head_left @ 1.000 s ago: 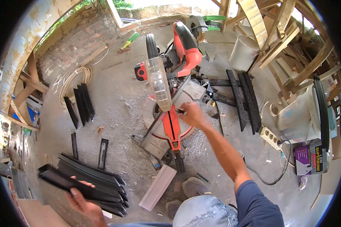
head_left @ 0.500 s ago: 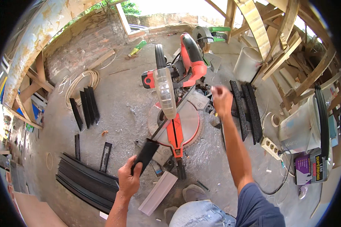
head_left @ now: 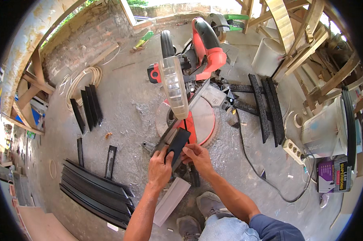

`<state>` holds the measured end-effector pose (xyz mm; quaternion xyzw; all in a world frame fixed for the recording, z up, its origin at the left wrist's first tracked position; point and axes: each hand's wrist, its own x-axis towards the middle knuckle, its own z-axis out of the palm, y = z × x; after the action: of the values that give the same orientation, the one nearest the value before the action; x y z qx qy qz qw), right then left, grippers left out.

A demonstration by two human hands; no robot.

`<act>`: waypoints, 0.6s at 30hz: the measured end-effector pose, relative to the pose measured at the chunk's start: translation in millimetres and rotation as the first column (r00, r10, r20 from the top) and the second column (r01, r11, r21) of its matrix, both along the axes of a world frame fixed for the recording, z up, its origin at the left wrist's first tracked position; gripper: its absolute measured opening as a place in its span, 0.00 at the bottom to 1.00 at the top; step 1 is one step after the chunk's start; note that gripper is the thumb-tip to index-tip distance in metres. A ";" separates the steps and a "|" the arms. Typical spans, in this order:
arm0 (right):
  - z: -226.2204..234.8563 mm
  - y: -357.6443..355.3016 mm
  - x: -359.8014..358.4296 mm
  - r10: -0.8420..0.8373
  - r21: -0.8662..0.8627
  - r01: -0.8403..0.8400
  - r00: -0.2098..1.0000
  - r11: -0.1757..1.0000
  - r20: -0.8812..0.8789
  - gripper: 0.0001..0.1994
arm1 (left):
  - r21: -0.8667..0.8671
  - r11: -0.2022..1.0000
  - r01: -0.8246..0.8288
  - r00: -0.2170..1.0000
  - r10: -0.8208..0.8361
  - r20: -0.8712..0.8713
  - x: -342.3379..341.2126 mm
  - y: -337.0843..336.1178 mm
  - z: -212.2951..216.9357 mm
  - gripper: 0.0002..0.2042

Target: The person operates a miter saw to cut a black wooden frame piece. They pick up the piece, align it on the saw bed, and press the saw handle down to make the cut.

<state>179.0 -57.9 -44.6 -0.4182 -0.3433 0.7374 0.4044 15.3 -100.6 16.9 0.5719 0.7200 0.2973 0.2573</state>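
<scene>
A short black profile strip (head_left: 178, 140) lies tilted across the front of the miter saw's round table (head_left: 205, 116), against its fence. My left hand (head_left: 160, 168) is closed around the strip's near end, thumb on top. Close to its right edge is my right hand (head_left: 198, 158), fingers curled together; what they pinch, if anything, is hidden. The miter saw (head_left: 207, 52) has a red and black handle, and its clear blade guard (head_left: 175, 92) stands raised just beyond the strip. A red insert (head_left: 192, 130) shows beside the strip.
Long black profiles (head_left: 93, 190) lie at the left, with shorter black pieces (head_left: 92, 106) farther back. A pale offcut (head_left: 171, 201) rests before my shoes. To the right are a black slatted frame (head_left: 266, 108), a power strip (head_left: 293, 152), a cable (head_left: 249, 162) and a bucket (head_left: 322, 132).
My left hand has moved the strip forward and right onto the saw table. My right hand has come back from the far right of the saw to beside the strip.
</scene>
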 end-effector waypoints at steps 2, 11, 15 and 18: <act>1.1 1.6 -2.4 -0.011 0.043 0.010 0.999 0.999 0.030 0.15 | -0.014 1.000 0.008 0.997 -0.009 -0.072 0.7 5.1 -2.0 0.19; -18.5 30.0 -13.6 -0.087 0.002 0.087 0.986 0.996 0.144 0.17 | -0.009 0.990 0.137 0.932 -0.132 -0.337 12.6 15.3 -6.9 0.23; -16.6 39.4 -21.7 -0.168 0.002 0.171 0.962 0.985 0.215 0.18 | 0.060 0.952 0.300 0.824 -0.227 -0.519 5.4 16.6 -7.2 0.29; -20.3 51.6 -27.9 -0.100 0.045 0.090 0.928 0.995 0.359 0.18 | 0.012 0.939 0.343 0.760 -0.270 -0.592 1.5 24.7 -0.6 0.32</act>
<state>151.1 -6.4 -64.9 -0.5568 -0.4013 0.6230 0.3753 16.8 -75.9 16.3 0.7593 0.6413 0.1045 0.0352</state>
